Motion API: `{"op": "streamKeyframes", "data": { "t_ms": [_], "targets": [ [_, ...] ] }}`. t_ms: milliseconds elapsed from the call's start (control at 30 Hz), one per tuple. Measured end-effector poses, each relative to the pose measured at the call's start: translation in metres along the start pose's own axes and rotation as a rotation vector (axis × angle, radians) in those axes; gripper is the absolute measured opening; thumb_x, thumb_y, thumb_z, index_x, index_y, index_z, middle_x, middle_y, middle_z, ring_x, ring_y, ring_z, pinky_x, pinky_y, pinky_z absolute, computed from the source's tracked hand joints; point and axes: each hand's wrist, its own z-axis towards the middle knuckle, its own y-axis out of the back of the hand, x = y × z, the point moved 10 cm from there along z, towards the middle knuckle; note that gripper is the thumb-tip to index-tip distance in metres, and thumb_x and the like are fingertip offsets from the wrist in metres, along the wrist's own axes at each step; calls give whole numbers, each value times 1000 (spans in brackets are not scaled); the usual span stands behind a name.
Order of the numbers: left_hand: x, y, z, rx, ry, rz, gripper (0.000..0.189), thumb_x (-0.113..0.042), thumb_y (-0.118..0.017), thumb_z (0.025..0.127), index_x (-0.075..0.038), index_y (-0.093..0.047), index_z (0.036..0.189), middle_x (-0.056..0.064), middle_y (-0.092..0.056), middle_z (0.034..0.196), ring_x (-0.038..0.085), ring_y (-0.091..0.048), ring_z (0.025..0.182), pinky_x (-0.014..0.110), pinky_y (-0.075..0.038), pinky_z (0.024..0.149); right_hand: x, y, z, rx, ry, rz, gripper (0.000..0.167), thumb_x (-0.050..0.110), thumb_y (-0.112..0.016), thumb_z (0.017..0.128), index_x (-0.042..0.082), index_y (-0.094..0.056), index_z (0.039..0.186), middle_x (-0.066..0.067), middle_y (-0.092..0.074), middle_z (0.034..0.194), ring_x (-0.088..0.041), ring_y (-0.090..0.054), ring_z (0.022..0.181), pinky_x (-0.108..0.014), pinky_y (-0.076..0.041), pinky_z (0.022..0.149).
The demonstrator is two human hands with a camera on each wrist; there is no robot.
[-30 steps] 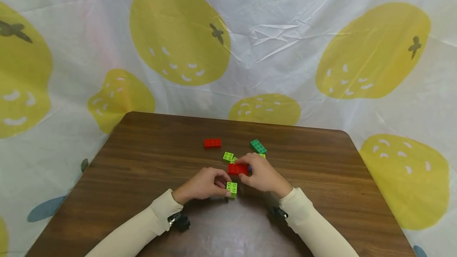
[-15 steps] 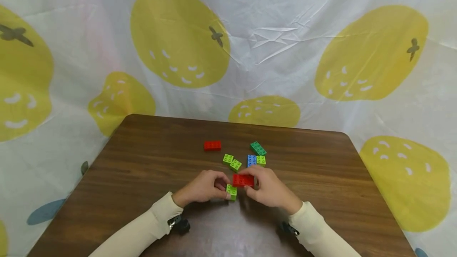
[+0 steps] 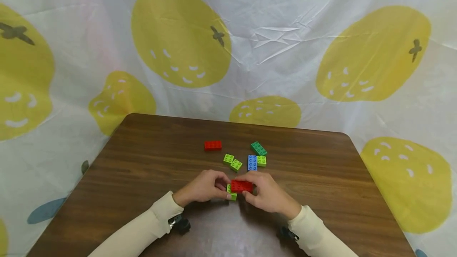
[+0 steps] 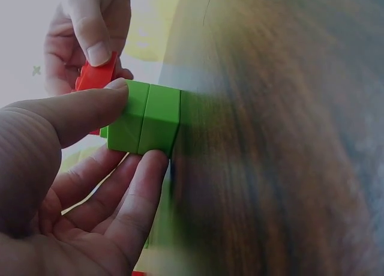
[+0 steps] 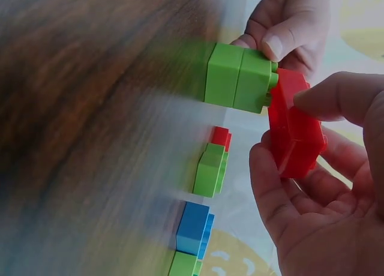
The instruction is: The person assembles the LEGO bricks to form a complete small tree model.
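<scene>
Two lime green toy building bricks, stacked one on the other (image 4: 144, 117), stand on the table at the middle front. My left hand (image 3: 205, 186) pinches this stack from the left, thumb on one side and fingers on the other. My right hand (image 3: 267, 194) grips a red eight-stud brick (image 3: 241, 186) between thumb and fingers. In the right wrist view, the red brick's underside is right at the studs of the upper green brick and juts out to the right of the stack. The head view shows it covering part of the stack's top.
Farther back on the brown table (image 3: 160, 146) lie another red brick (image 3: 213, 145), a dark green brick (image 3: 258, 148), a blue brick (image 3: 252, 162) beside a lime brick (image 3: 262, 161), and two lime bricks (image 3: 232, 162) corner to corner. A lemon-print curtain (image 3: 271, 70) hangs behind.
My right hand has brought the red brick toward me and over the green stack, uncovering the blue brick. The left hand has stayed on the stack.
</scene>
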Motion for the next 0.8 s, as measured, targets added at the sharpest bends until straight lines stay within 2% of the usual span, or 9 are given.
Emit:
{"op": "streamKeyframes", "data": {
  "t_ms": [300, 533, 800],
  "targets": [
    [3, -1, 1, 1, -2, -13, 35, -25, -91, 84, -10, -76, 112, 3, -79, 106, 11, -75, 91, 27, -62, 77, 0, -2, 0, 0, -2, -22, 41, 5, -77, 85, 14, -75, 125, 6, -71, 99, -11, -59, 80, -21, -49, 67],
    [6, 1, 0, -3, 9, -7, 33, -24, -91, 85, -11, -76, 112, 1, -79, 105, 9, -75, 90, 25, -61, 77, 2, -2, 4, 8, 3, -47, 39, 6, -78, 85, 13, -76, 123, 4, -71, 101, -8, -58, 81, -20, -49, 67],
    [3, -1, 2, 13, -8, -2, 35, -24, -91, 85, -9, -76, 112, 2, -79, 104, 9, -75, 90, 25, -61, 77, 0, -2, 1, -11, -34, -51, 40, 8, -82, 84, 11, -75, 124, 6, -68, 94, -7, -55, 75, -19, -47, 61]
  ]
}}
